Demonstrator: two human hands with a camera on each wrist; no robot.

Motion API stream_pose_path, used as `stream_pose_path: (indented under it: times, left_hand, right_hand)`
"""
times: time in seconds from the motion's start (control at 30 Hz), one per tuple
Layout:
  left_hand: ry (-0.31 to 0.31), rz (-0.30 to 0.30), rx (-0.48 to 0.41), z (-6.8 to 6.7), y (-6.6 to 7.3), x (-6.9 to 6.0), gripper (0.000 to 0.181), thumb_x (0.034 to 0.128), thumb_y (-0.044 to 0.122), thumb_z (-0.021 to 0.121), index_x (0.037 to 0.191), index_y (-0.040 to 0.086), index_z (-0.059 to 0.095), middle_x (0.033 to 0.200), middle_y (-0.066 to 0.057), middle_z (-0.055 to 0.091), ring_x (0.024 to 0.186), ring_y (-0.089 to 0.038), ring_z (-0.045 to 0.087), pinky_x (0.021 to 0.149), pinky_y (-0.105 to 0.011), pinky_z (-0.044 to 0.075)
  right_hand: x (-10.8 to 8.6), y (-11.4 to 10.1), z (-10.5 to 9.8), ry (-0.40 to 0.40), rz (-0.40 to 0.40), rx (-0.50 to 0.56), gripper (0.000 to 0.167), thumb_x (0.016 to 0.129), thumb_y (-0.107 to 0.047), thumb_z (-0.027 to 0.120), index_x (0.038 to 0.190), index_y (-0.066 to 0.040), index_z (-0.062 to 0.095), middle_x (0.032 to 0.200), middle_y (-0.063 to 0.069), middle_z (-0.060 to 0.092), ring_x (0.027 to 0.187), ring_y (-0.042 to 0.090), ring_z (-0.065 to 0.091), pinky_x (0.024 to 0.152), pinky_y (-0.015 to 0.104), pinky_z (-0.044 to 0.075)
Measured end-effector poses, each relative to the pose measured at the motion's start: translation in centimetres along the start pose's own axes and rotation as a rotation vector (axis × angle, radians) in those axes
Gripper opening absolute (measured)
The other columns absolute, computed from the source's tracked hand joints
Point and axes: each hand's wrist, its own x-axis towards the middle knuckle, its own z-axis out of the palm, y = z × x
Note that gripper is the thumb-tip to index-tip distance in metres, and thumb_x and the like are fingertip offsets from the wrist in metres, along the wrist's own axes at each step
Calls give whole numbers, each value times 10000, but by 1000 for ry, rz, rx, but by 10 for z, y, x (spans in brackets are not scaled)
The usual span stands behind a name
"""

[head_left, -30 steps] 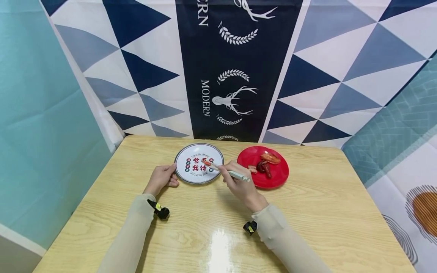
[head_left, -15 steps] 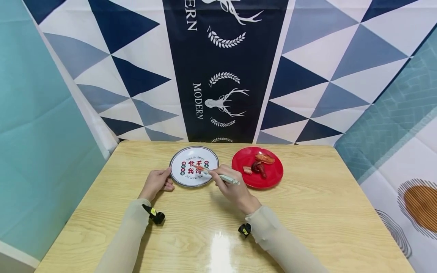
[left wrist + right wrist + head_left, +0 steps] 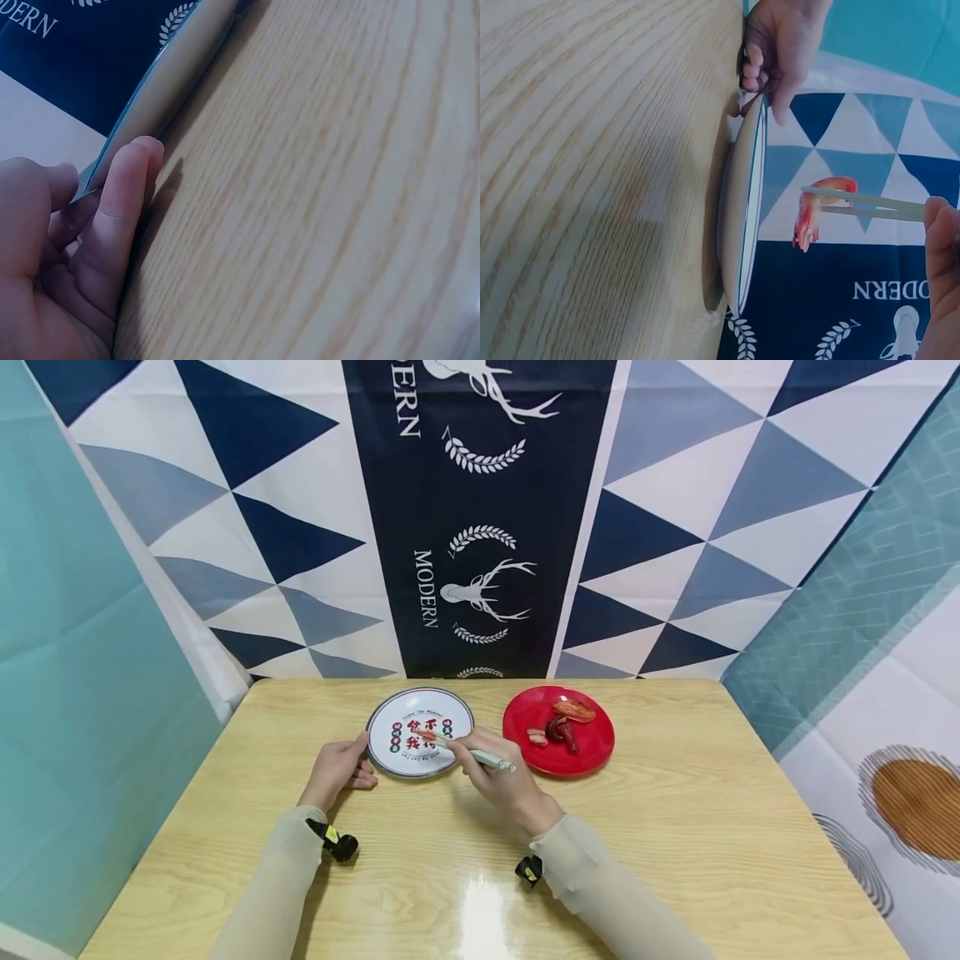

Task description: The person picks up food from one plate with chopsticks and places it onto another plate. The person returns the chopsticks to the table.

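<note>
In the head view my left hand (image 3: pixel 333 770) holds the left rim of a round white plate (image 3: pixel 384 752) with red and green printing. The left wrist view shows its thumb against the rim and fingers (image 3: pixel 120 184) at the plate's underside. My right hand (image 3: pixel 513 785) grips a pair of pale green chopsticks (image 3: pixel 491 760). Between their tips is a pink-orange shrimp (image 3: pixel 810 214), held above the white plate and apart from it in the right wrist view. Just right of that hand lies a red plate (image 3: pixel 592 756).
On the red plate lie a dark reddish drumstick-like piece (image 3: pixel 567 737), an orange-brown piece (image 3: pixel 575 710) and a small pale striped piece (image 3: pixel 537 737). Both plates stand near the back of the wooden table (image 3: pixel 675 827), before a patterned cloth (image 3: pixel 637 560).
The right hand has carried the shrimp slightly left, over the middle of the white plate. The left hand stays at the rim. The head view has shifted a little.
</note>
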Motion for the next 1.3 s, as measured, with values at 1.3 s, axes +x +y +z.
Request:
stream_pose_path:
  times: [1.3]
  left_hand:
    - [-7, 29, 33, 0, 0, -4, 469, 1092, 379, 512, 1120, -67, 656, 745, -60, 650, 599, -132, 708, 649, -312, 680]
  right_hand:
    - [-4, -3, 5, -86, -20, -108, 223, 1043, -243, 628, 988, -86, 776, 787, -29, 642, 699, 58, 532, 603, 91, 471]
